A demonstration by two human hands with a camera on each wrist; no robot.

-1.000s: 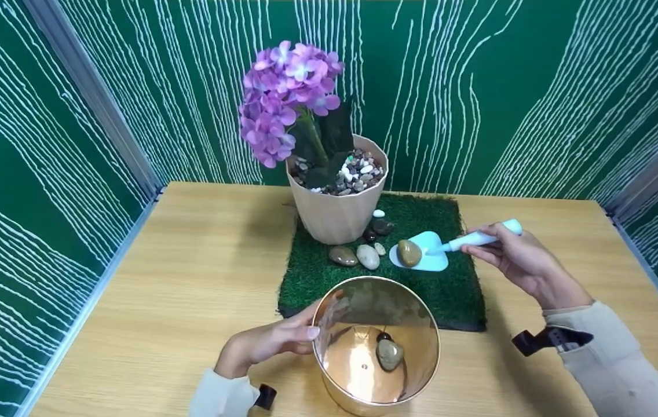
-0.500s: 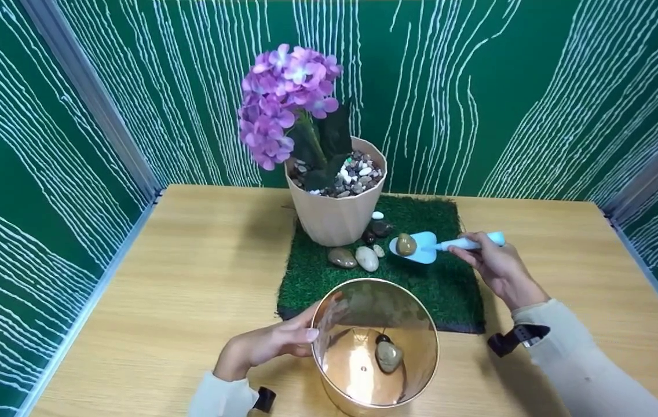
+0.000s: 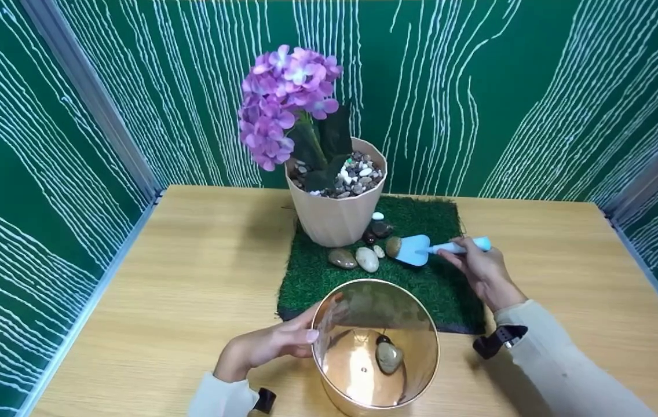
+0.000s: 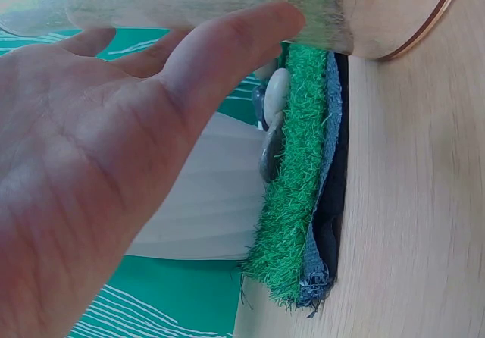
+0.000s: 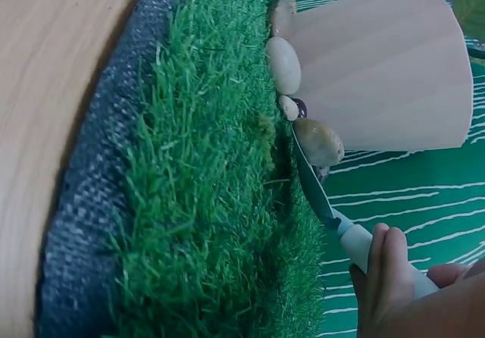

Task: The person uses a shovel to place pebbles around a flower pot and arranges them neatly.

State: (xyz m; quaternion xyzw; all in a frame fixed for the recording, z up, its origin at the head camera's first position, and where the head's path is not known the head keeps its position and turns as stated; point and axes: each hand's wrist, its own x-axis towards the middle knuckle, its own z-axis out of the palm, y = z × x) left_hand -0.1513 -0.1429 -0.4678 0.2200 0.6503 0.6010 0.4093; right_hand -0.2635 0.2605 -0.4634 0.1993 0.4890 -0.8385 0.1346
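My right hand [image 3: 486,271] grips the handle of a light-blue garden trowel [image 3: 413,251]. A brown stone [image 3: 393,247] sits at the tip of its blade, low over the grass mat; in the right wrist view the stone [image 5: 320,143] rests on the blade beside the planter. My left hand [image 3: 276,343] holds the side of a shiny copper-coloured pot [image 3: 432,370], its thumb on the near side and its other fingers partly hidden behind. Inside this pot lie a grey-brown stone [image 3: 389,357] and a small dark one [image 3: 383,340].
A pale planter [image 3: 335,220] with purple flowers [image 3: 288,104] and pebbles stands on the grass mat [image 3: 439,298]. Around its base lie a brown stone [image 3: 343,258], a white stone [image 3: 367,259], a dark stone [image 3: 382,229] and several smaller ones. Green walls enclose the wooden table [image 3: 190,260].
My right hand has moved left with the trowel, and the blade has tipped down to the left. The brown stone has shifted to the blade's tip. The left hand and pot stay put.
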